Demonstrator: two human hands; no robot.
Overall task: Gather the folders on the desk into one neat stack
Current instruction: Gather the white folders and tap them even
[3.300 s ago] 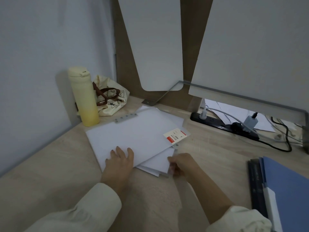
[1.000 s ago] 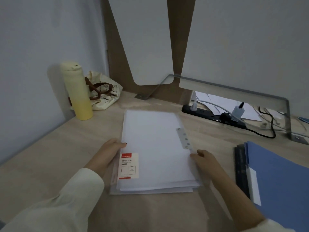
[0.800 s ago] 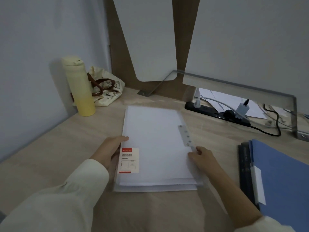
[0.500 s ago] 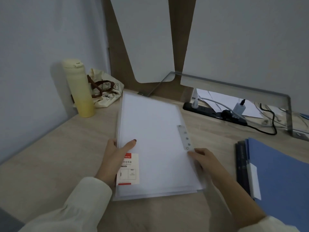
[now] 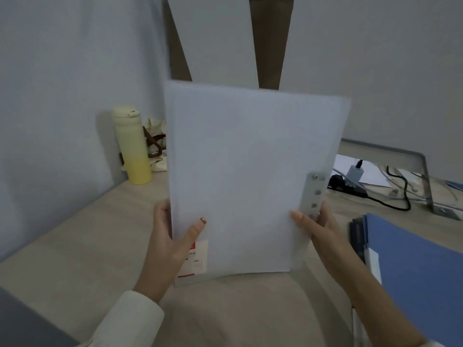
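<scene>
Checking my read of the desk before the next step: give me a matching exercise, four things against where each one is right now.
Things:
1. white folders
2. yellow bottle
3. blue folder
4. power strip

Places:
A. far right, lying on the desk
B. stood upright, held at both side edges by left hand and right hand
C. back left, by the wall
D. behind the held stack, to its right, with plugs in it

Pairs: 1-B, 2-C, 3-A, 4-D
</scene>
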